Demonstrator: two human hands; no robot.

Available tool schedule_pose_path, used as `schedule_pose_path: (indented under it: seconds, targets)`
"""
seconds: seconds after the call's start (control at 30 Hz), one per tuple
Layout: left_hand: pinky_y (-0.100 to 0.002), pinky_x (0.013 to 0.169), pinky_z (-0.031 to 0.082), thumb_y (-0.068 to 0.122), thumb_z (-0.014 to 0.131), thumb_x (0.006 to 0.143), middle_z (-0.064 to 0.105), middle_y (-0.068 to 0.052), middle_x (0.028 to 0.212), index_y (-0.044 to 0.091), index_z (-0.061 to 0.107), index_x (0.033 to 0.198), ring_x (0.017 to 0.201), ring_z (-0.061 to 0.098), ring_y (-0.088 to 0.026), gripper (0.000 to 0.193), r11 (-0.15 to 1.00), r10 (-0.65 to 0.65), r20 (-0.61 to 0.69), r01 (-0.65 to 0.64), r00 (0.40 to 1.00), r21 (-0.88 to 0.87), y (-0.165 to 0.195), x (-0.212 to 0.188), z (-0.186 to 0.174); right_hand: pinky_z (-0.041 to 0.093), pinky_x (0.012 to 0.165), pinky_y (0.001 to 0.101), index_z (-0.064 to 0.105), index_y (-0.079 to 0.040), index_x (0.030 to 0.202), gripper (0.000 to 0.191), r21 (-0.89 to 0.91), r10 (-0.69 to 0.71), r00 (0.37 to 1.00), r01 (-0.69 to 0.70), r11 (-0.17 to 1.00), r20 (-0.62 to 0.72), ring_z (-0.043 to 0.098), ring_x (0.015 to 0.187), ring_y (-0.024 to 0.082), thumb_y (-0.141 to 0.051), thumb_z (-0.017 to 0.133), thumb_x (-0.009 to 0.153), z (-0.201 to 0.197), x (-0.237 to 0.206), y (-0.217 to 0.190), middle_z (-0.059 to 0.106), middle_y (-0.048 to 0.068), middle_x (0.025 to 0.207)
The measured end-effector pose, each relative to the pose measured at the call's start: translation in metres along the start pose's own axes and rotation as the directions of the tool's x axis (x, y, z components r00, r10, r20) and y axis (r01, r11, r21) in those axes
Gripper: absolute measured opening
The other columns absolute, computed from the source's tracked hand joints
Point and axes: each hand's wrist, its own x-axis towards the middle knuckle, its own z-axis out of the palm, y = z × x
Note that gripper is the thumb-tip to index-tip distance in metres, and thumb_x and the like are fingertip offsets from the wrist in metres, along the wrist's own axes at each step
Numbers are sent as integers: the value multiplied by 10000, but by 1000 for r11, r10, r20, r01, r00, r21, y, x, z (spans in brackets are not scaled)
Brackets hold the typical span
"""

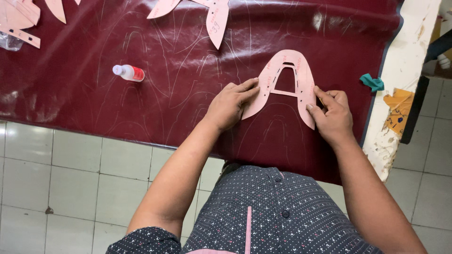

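A pink horseshoe-shaped paper pattern [301, 70] lies flat on a dark red leather sheet [179, 80] that covers the table. My left hand [230, 104] presses its fingertips on the pattern's left leg. My right hand [333, 115] pins the pattern's right leg with fingertips and thumb; a thin marking tool may be in it, but it is too hidden to tell. The leather around the pattern carries several faint traced outlines.
A small white bottle with a red label [128, 73] lies on the leather at the left. More pink patterns [216, 21] lie along the far edge and at the top left [19, 19]. A teal scrap [373, 83] sits by the white table edge [400, 94]. Tiled floor below.
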Motion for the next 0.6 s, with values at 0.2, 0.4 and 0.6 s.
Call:
schedule_pose_path:
  seconds: [0.2,0.4,0.6]
  targets:
    - [-346,930,541,71,638,897,562,76,1496,202,670,1362,962,601,-250,483,1000,4,-7,-4,1000,10,-1,0,2,520,805,312,695,-137,1388,505,3,1,1000,-1,1000,0,576,874,158,-250,783,904,0,1,0,546,60,1172]
    - [-356,932,542,83,643,904,569,66,1492,197,672,1358,962,602,-260,469,1000,11,-10,-11,1000,0,-3,1,3,519,826,318,695,-141,1390,498,-2,-13,1000,13,1000,-6,588,897,159,-250,775,911,2,1,3,550,64,1175]
    - [-361,934,541,85,656,900,572,61,1487,196,678,1352,962,605,-266,467,1000,17,-22,-18,1000,-5,-3,1,3,521,839,325,690,-163,1394,502,-13,4,1000,-4,1000,12,593,914,165,-264,774,909,1,3,2,547,58,1165]
